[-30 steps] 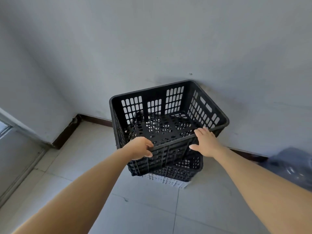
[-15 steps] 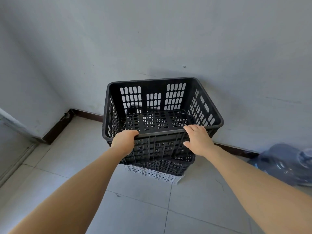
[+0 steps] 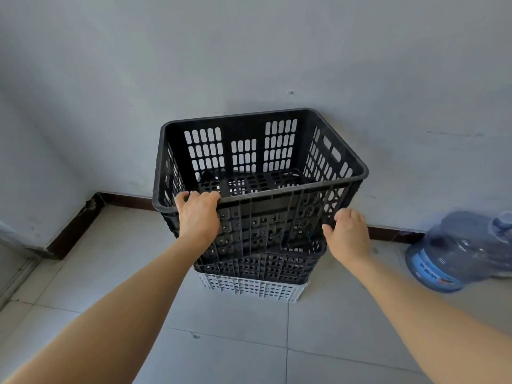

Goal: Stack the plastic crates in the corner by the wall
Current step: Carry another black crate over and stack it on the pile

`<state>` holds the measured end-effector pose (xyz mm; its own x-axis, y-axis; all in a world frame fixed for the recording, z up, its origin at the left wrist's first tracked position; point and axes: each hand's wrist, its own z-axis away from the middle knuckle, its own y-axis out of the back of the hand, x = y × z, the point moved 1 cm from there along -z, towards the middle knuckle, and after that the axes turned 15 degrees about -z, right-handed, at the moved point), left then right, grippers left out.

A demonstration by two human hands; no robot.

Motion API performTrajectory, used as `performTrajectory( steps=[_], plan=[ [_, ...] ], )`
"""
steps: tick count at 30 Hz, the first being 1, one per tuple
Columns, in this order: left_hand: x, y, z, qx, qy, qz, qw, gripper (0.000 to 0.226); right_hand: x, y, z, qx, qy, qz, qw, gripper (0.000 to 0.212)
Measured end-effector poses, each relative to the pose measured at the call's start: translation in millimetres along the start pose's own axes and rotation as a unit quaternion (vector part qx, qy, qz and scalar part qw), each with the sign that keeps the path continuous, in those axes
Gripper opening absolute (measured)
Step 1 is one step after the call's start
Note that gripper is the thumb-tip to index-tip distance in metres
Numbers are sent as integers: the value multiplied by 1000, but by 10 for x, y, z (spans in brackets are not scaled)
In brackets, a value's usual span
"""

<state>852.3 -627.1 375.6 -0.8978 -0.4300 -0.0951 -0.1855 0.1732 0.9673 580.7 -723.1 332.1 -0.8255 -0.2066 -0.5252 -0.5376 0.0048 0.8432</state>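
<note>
Head view: left hand grips black crate near rim; right hand, fingers loose, seemingly touches its corner.

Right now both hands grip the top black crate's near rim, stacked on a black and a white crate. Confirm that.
Not quite. Only the left hand grips the top black crate rim; the right hand is open beside its corner, as the head view shows. The rest holds.

The only lettering in view sits on the blue label band of the water jug lying on its side on the floor at the right. A few white characters show there, upside down and blurred, too unclear to read. No writing can be made out anywhere else.
</note>
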Motion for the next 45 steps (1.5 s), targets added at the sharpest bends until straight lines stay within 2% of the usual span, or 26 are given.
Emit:
performTrajectory(
  steps=[3, 5, 6, 8, 11, 17, 22, 26, 30, 34, 45],
  plan=[
    [-66, -113, 0, 43, -25, -13, 999, 24, 210, -317, -18, 30, -108, -96, 989, 59],
    [40, -201, 67, 102, -29, -37, 994, 45, 330, -524, -102, 41, -143, -191, 970, 78],
    [131, -258, 122, 141, -40, -51, 988, 59, 364, -628, -160, 45, -154, -243, 957, 86],
    [381, -463, 239, 218, -112, -67, 967, 79, 419, -817, -266, 62, -161, -314, 933, 98],
    [616, -929, 377, 284, -206, -119, 929, 88, 499, -1023, -382, 102, -135, -345, 923, 104],
    [402, -1727, 365, 252, -201, -228, 919, 105, 743, -1362, -500, 148, -76, -417, 894, 111],
    [387, -1858, 428, 266, -128, -167, 941, 114, 898, -1516, -491, 150, -51, -454, 877, 124],
    [394, -1980, 468, 276, -97, -131, 947, 116, 846, -1501, -429, 170, -56, -420, 890, 119],
    [322, -1972, 428, 266, -97, -101, 954, 121, 746, -1483, -316, 180, -62, -349, 917, 128],
    [207, -1930, 375, 237, -96, -64, 965, 118, 660, -1528, -206, 200, -75, -337, 917, 129],
    [110, -1985, 210, 221, -78, -42, 971, 114, 479, -1664, 37, 264, -82, -277, 920, 127]
  ],
)
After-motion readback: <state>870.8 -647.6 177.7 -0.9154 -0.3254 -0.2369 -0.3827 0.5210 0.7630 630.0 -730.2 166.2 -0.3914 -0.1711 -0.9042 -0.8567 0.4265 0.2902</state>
